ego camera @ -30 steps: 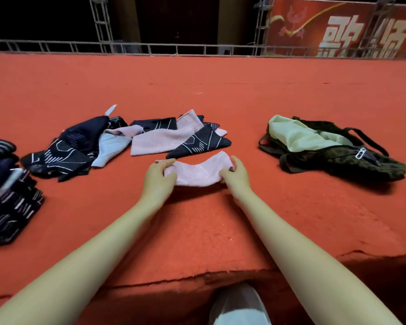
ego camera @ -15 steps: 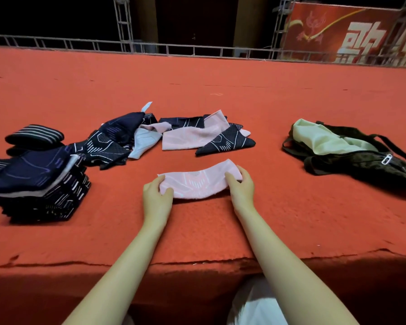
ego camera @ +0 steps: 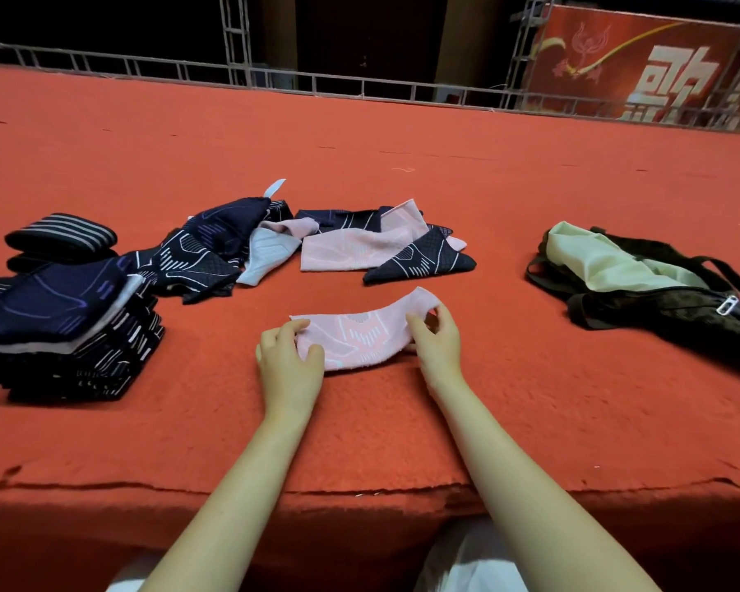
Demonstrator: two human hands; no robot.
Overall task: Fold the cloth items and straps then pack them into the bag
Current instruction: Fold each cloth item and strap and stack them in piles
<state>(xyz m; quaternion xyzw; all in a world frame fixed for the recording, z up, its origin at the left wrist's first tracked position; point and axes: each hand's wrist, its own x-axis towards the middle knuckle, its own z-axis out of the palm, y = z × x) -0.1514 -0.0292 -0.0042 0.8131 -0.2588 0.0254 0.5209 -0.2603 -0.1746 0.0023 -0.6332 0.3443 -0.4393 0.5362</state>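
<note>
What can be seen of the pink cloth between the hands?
The pink cloth is a curved knit-looking band with a pale line pattern and a light blue patch near its front edge. It lies on the red carpet. The left hand pinches its left end; the right hand holds its right end, slightly raised.

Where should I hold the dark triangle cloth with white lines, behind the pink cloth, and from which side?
Probably at its near pointed corner on the left end, coming from the near side. The dark triangle cloth lies flat on the red carpet; that corner lies free, while its far edge overlaps the long pink cloth. A pinch grip from above should lift it without dragging the others.
</note>
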